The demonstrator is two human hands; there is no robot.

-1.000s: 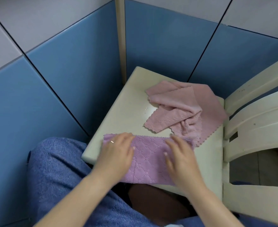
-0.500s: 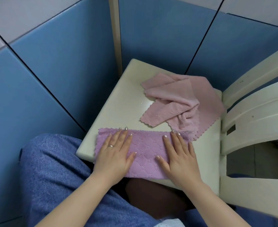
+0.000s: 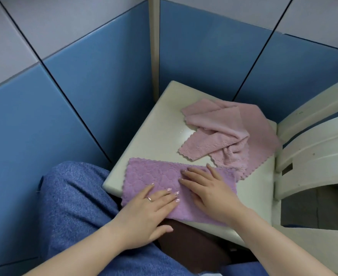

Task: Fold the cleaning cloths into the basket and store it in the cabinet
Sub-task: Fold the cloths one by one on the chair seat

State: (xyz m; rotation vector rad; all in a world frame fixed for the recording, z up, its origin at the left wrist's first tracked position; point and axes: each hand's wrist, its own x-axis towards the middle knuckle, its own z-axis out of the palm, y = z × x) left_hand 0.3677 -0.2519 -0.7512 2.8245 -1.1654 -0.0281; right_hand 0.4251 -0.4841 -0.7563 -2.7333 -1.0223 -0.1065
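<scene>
A purple cleaning cloth (image 3: 152, 176), folded into a long strip, lies along the near edge of a cream chair seat (image 3: 160, 132). My left hand (image 3: 146, 214) rests flat on the cloth's near left part, fingers straight and pointing right. My right hand (image 3: 206, 190) presses flat on its middle and right part. Behind them a pink cloth (image 3: 230, 132) lies crumpled on the seat, its near edge touching the purple cloth. No basket or cabinet is in view.
The chair's cream backrest slats (image 3: 313, 144) rise at the right. Blue tiled walls (image 3: 74, 96) close in at the left and behind the seat. My knee in blue fabric (image 3: 74, 200) is at the seat's near left corner. A dark brown object (image 3: 194, 242) sits below the seat edge.
My left hand has slid back toward the near edge and turned its fingers to the right. My right hand has moved left to the cloth's middle. The cloth's left end is now uncovered.
</scene>
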